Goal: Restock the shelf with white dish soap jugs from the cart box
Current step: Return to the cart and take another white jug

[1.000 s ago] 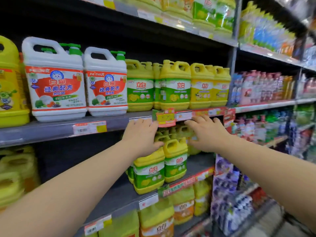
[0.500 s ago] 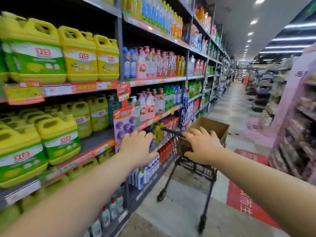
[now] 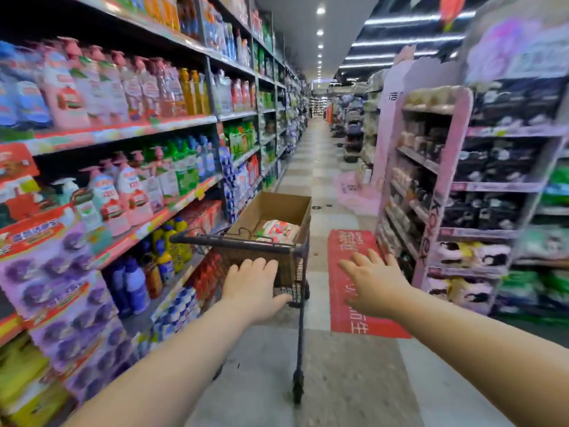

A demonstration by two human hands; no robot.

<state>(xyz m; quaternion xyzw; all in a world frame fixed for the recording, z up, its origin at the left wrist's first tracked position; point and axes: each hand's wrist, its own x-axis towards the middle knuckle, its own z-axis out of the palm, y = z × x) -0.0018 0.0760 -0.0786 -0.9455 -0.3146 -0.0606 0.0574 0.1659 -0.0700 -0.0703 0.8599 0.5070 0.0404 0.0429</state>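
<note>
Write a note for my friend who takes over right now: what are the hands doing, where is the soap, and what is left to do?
Left hand: open, holds nothing, reaching toward the cart just below its handle. Whether it touches the cart cannot be told.
Right hand: open, fingers spread, holds nothing, off to the right of the cart above the red floor mat.
Things: the cardboard box sits in the cart. One white jug with a red label lies inside it.
Done: cannot tell; the white jugs' shelf spot is out of view.
Left: lift that jug out and set it on the shelf.
</note>
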